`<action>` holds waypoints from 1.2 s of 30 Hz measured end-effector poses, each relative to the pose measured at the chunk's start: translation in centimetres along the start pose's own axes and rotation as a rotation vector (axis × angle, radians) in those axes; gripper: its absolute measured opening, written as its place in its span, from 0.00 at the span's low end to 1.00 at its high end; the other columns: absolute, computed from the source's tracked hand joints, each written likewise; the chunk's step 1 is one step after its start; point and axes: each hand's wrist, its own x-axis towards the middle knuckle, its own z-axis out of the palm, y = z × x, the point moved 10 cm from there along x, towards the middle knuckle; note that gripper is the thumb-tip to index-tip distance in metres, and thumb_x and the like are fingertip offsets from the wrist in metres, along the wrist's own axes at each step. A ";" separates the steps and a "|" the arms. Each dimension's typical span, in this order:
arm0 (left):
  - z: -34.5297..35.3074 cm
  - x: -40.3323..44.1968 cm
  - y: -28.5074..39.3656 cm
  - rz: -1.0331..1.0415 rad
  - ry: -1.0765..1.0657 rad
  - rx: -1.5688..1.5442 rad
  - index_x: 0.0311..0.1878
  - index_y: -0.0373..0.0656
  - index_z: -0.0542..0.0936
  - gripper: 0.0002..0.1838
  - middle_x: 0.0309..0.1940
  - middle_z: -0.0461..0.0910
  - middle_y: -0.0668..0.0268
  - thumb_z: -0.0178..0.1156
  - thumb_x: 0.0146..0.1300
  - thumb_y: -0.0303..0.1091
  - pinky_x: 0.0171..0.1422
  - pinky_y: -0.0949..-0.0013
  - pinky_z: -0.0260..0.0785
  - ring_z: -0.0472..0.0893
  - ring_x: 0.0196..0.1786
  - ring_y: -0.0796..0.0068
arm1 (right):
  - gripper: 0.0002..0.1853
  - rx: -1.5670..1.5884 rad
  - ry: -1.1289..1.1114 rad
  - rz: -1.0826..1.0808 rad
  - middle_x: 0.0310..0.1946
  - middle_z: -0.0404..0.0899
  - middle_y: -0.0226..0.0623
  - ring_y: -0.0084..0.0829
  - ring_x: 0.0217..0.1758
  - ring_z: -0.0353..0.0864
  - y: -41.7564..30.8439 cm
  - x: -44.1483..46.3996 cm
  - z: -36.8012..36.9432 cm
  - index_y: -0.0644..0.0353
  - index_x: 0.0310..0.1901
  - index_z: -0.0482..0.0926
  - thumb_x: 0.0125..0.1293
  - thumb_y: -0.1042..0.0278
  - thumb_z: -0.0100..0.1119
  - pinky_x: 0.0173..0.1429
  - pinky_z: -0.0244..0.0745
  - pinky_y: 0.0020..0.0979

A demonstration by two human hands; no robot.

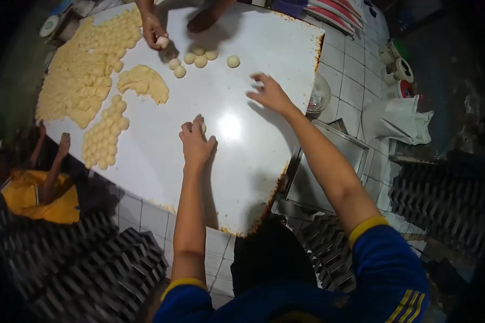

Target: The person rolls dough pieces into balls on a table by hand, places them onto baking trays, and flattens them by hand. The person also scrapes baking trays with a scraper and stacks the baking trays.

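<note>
My left hand (195,142) is on the white tabletop (242,167), its fingers curled round a small dough ball (203,128) that shows only in part. Farther right and forward, my right hand (268,92) hovers over the table with its fingers apart and nothing seen in them. A single dough ball (233,61) sits to the left of and beyond my right hand. Several more balls (200,60) lie in a loose group near the far side.
Across the table, a co-worker's hand (154,32) holds a dough ball. Flattened dough (144,83), a large dough mass (73,86) and rows of balls (106,134) lie at left. A person in yellow (43,194) is at the left edge. A metal tray (328,161) stands beyond the right edge.
</note>
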 end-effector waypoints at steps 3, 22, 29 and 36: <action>1.6 1.4 -0.8 0.026 -0.087 0.134 0.80 0.51 0.77 0.40 0.74 0.71 0.44 0.74 0.62 0.33 0.76 0.44 0.74 0.74 0.72 0.37 | 0.41 -0.262 0.042 0.001 0.67 0.78 0.61 0.60 0.71 0.85 -0.8 8.9 1.8 0.57 0.77 0.74 0.65 0.57 0.80 0.75 0.83 0.49; 11.5 -12.3 18.0 0.222 -0.376 -0.392 0.68 0.43 0.84 0.26 0.62 0.85 0.58 0.75 0.65 0.24 0.63 0.58 0.81 0.85 0.64 0.62 | 0.27 1.066 0.370 0.635 0.64 0.86 0.36 0.27 0.64 0.86 8.9 -27.1 -6.7 0.61 0.73 0.81 0.80 0.56 0.73 0.63 0.87 0.34; 40.7 -18.8 24.0 0.325 -0.565 -0.533 0.65 0.42 0.85 0.25 0.59 0.84 0.51 0.74 0.65 0.23 0.67 0.53 0.79 0.85 0.63 0.47 | 0.30 0.227 0.518 0.920 0.62 0.91 0.45 0.42 0.60 0.94 36.2 -49.4 -15.7 0.55 0.72 0.85 0.72 0.56 0.80 0.62 0.89 0.44; 58.5 -12.2 22.3 0.379 -0.494 -0.160 0.68 0.45 0.84 0.27 0.63 0.80 0.47 0.73 0.64 0.26 0.73 0.43 0.75 0.80 0.66 0.36 | 0.25 -0.341 0.600 0.468 0.58 0.90 0.47 0.43 0.57 0.94 46.7 -43.6 -21.1 0.53 0.68 0.85 0.71 0.63 0.79 0.59 0.90 0.44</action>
